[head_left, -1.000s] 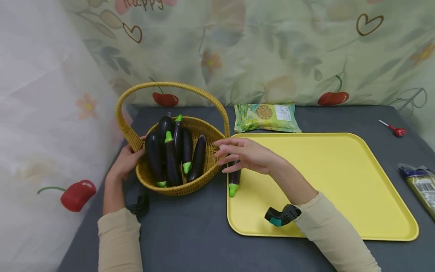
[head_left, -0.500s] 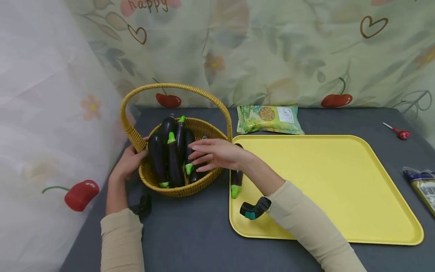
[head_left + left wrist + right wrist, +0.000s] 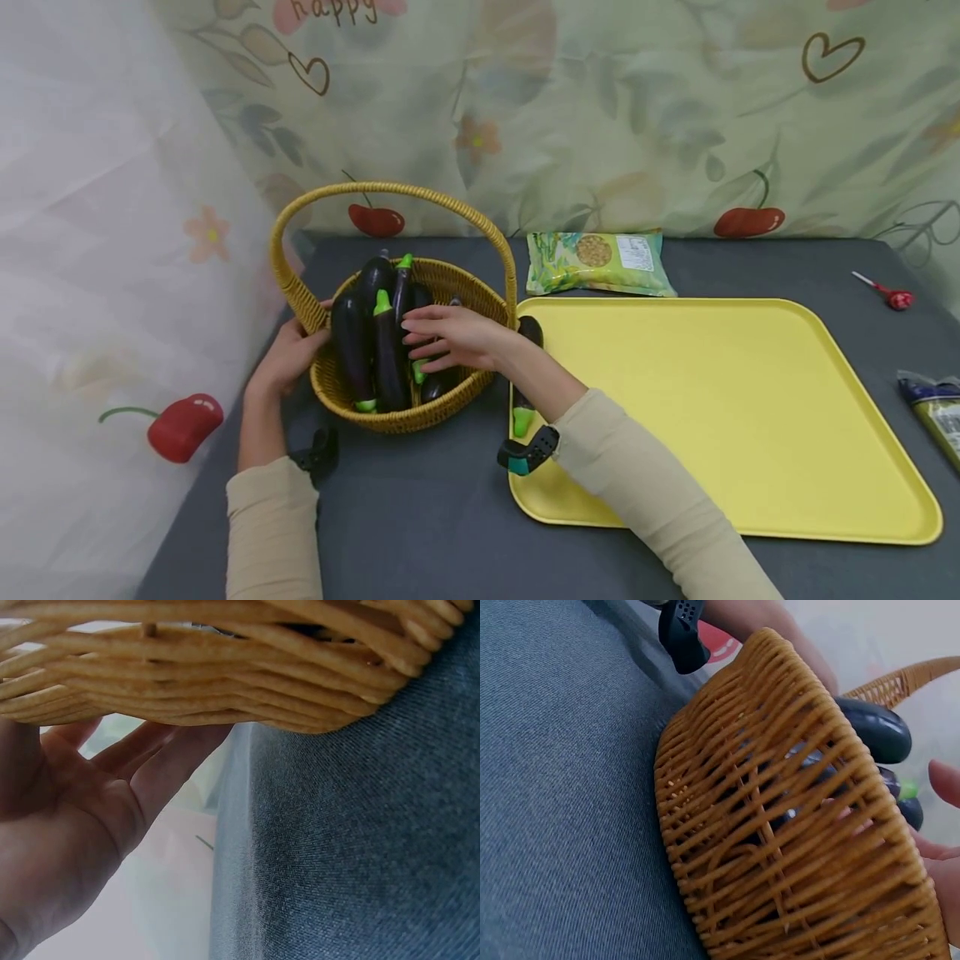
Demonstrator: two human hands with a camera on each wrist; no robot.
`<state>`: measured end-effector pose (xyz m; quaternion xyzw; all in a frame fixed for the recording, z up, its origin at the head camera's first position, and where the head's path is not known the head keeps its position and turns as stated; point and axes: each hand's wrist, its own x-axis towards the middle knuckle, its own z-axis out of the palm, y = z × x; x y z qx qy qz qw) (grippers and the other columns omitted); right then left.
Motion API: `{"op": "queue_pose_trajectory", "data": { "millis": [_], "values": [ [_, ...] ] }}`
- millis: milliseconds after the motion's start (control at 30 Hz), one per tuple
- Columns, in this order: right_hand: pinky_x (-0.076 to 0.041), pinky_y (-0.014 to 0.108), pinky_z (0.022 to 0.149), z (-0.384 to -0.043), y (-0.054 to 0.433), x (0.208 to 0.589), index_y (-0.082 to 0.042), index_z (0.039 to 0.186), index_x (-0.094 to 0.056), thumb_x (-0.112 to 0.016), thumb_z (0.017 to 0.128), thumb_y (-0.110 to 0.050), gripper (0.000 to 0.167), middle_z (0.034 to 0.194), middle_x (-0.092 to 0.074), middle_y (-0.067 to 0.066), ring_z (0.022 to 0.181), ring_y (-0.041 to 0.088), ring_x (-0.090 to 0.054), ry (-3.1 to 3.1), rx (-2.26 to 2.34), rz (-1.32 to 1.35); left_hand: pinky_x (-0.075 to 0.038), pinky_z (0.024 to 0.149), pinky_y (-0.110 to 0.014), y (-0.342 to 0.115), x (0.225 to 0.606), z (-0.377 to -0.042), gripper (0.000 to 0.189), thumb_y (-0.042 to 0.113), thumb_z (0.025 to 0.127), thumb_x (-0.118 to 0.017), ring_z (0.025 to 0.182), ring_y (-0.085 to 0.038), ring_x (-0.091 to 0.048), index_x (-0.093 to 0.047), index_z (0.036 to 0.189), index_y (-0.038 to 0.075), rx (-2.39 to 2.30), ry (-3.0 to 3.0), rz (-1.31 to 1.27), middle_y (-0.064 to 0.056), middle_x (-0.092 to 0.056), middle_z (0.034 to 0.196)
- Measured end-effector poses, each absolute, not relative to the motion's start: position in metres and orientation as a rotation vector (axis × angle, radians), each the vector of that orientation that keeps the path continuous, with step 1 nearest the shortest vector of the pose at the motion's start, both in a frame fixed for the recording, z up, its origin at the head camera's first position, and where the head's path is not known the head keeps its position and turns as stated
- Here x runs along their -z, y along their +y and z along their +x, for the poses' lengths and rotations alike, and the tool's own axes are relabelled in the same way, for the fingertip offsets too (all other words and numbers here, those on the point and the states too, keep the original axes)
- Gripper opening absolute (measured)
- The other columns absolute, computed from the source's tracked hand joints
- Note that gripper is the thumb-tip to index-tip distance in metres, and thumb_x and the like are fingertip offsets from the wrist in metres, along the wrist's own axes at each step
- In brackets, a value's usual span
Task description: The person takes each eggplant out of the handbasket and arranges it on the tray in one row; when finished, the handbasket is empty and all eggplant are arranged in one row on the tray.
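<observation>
While the left hand gripped the wicker basket, the right hand hung loosely spread, over dark eggplants inside it.

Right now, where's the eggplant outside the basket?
In the head view, that eggplant lies at the left edge of the yellow tray, right of the basket, partly hidden by the right forearm.
</observation>
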<state>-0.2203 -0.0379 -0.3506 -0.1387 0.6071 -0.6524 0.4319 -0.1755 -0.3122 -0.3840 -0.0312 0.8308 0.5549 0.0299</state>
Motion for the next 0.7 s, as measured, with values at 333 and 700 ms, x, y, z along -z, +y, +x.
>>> {"op": "queue_pose_trajectory", "data": {
  "millis": [333,700],
  "values": [
    [-0.044,0.040,0.094,-0.222,-0.053,0.354,-0.008,0.145,-0.037,-0.052,0.100,-0.022,0.049,0.139,-0.045,0.015,0.122,0.030,-0.048,1.572,1.552,-0.390,-0.044,0.080,-0.025,-0.311,0.381,-0.174,0.050,0.013,0.098,-0.043,0.108,-0.026,-0.047,-0.033,0.143,-0.005,-1.727,2.576,-0.092,-0.025,-0.040,0.132],
    [-0.042,0.039,0.096,-0.221,-0.062,0.354,-0.011,0.147,-0.036,-0.056,0.098,-0.021,0.053,0.140,-0.045,0.010,0.124,0.028,-0.047,1.622,1.449,-0.489,-0.045,0.070,-0.026,-0.311,0.382,-0.172,0.031,0.013,0.097,-0.042,0.087,-0.019,-0.048,-0.041,0.119,-0.008,-1.729,2.587,-0.129,-0.017,-0.043,0.106]
  ]
}}
